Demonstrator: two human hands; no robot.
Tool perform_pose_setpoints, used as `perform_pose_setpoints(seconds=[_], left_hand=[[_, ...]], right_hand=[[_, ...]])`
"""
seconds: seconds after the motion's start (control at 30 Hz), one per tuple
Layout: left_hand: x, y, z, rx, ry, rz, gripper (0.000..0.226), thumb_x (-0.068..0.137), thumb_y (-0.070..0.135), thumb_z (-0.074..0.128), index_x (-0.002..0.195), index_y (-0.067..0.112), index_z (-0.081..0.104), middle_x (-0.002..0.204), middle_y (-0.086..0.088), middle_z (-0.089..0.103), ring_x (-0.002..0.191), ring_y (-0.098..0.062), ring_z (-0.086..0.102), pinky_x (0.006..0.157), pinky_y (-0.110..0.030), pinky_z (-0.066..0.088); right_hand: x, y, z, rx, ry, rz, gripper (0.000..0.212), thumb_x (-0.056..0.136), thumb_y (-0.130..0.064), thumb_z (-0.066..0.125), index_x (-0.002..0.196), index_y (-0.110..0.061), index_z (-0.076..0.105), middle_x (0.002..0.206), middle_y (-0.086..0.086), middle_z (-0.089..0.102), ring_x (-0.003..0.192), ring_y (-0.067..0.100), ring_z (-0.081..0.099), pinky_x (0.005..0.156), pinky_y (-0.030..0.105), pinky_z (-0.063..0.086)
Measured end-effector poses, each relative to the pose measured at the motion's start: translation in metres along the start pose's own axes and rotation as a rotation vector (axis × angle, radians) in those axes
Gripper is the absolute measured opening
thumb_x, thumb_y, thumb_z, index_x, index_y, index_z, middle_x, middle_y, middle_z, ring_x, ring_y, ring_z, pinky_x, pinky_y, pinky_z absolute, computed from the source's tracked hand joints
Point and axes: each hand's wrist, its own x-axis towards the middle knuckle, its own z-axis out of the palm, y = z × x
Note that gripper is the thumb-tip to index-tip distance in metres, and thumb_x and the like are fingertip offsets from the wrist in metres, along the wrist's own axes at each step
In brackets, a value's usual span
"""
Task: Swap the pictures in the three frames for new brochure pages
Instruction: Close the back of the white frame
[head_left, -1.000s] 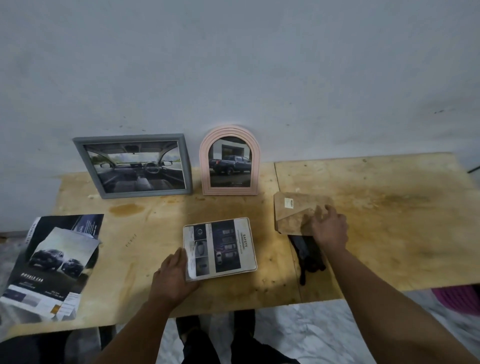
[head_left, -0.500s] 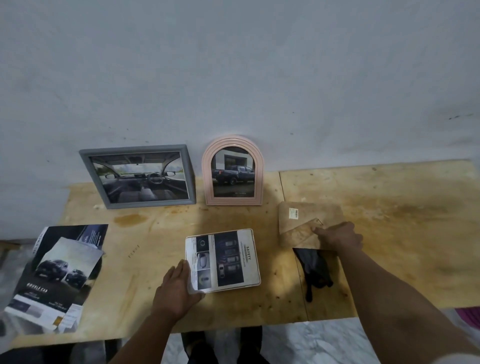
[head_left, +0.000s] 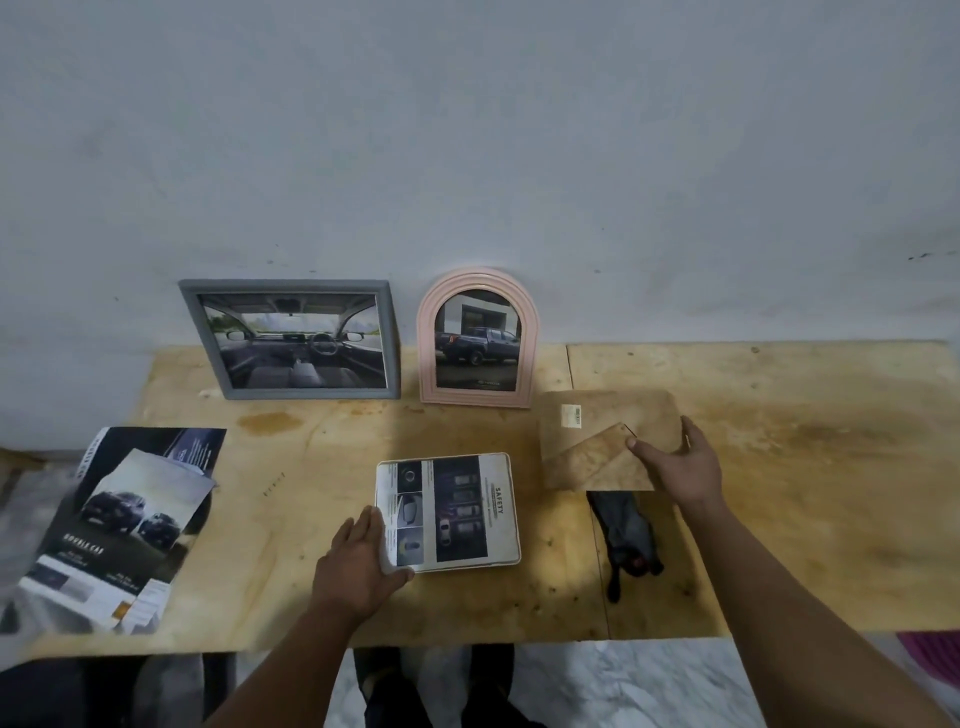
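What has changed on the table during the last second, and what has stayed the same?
The right hand went from lying on top of the brown backing board to gripping its right edge, thumb on the stand flap; the board looks slightly raised. The left hand stays flat on the white frame. The grey frame, pink arched frame, brochure and black cloth have not moved.

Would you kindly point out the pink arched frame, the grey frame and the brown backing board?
pink arched frame (head_left: 431, 358): head view, left side of its rim.
grey frame (head_left: 291, 285): head view, top rail.
brown backing board (head_left: 623, 415): head view, upper face.
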Motion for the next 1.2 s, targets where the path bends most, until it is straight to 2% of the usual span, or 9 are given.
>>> perform_pose_setpoints(seconds=[0.17,0.27,0.33,0.57,0.7,0.83,0.9,1.1,1.2], left_hand=[[-0.002,0.002,-0.002,0.013,-0.023,-0.021,0.113,0.086,0.072,0.062,0.165,0.019,0.002,0.174,0.004,0.007,0.16,-0.024,0.008,0.122,-0.045,0.032],[-0.001,0.001,0.0,-0.005,-0.034,-0.036,0.114,0.085,0.072,0.063,0.165,0.021,0.0,0.174,0.006,0.006,0.16,-0.022,0.006,0.123,-0.048,0.03],[0.0,-0.001,0.0,-0.006,-0.031,-0.036,0.114,0.084,0.073,0.064,0.165,0.022,0.002,0.174,0.007,0.008,0.16,-0.022,0.007,0.122,-0.048,0.031],[0.0,-0.008,-0.003,-0.068,-0.066,0.008,0.12,0.08,0.08,0.062,0.165,0.023,0.001,0.174,0.008,0.005,0.16,-0.022,0.003,0.122,-0.05,0.03],[-0.001,-0.011,-0.005,-0.149,-0.071,0.034,0.117,0.081,0.07,0.071,0.166,0.024,0.004,0.174,0.008,0.007,0.16,-0.022,0.002,0.122,-0.052,0.03],[0.0,-0.01,-0.007,-0.108,-0.099,0.047,0.119,0.081,0.065,0.073,0.166,0.023,0.0,0.174,0.007,0.003,0.16,-0.024,0.001,0.121,-0.054,0.031],[0.001,-0.011,-0.007,-0.09,-0.117,0.049,0.119,0.082,0.063,0.073,0.165,0.024,-0.002,0.174,0.006,0.0,0.16,-0.023,-0.001,0.122,-0.054,0.03],[-0.001,-0.009,-0.008,-0.07,-0.124,0.048,0.117,0.084,0.06,0.071,0.165,0.023,-0.005,0.174,0.006,-0.003,0.16,-0.024,-0.003,0.123,-0.054,0.027],[-0.001,-0.009,-0.008,-0.058,-0.124,0.043,0.116,0.086,0.059,0.07,0.165,0.023,-0.006,0.174,0.006,-0.004,0.16,-0.023,-0.003,0.124,-0.053,0.027]], right_hand=[[-0.04,0.0,0.049,-0.056,-0.148,-0.039,0.108,0.069,-0.048,0.091,0.158,-0.024,0.034,0.149,0.0,0.054,0.132,0.023,0.055,0.105,0.043,0.052],[-0.069,0.004,0.085,-0.065,-0.228,-0.047,0.104,0.073,-0.044,0.089,0.158,-0.027,0.034,0.146,0.0,0.057,0.127,0.024,0.058,0.091,0.033,0.054],[-0.085,0.008,0.106,-0.048,-0.229,-0.048,0.1,0.074,-0.039,0.089,0.157,-0.029,0.034,0.141,0.002,0.061,0.124,0.026,0.061,0.088,0.032,0.055],[-0.115,0.014,0.155,-0.211,-0.209,0.002,0.105,0.077,-0.064,0.077,0.16,-0.039,0.019,0.142,0.008,0.048,0.123,0.03,0.056,0.098,0.04,0.051],[-0.125,0.014,0.167,-0.243,-0.247,-0.025,0.101,0.083,-0.065,0.071,0.161,-0.038,0.013,0.147,0.007,0.042,0.127,0.029,0.052,0.104,0.044,0.047],[-0.133,0.016,0.171,-0.363,-0.315,-0.089,0.1,0.085,-0.049,0.075,0.162,-0.028,0.014,0.152,0.005,0.044,0.133,0.025,0.051,0.106,0.043,0.046],[-0.134,0.017,0.171,-0.427,-0.32,-0.09,0.099,0.085,-0.048,0.075,0.161,-0.025,0.016,0.151,0.004,0.045,0.131,0.025,0.052,0.103,0.043,0.048],[-0.131,0.015,0.172,-0.728,-0.264,-0.124,0.091,0.079,-0.066,0.071,0.151,-0.026,0.032,0.134,0.005,0.035,0.119,0.025,0.045,0.093,0.043,0.052],[-0.131,0.021,0.175,-0.815,-0.259,-0.135,0.094,0.08,-0.072,0.064,0.153,-0.028,0.026,0.128,0.005,0.034,0.117,0.026,0.044,0.094,0.044,0.05]])
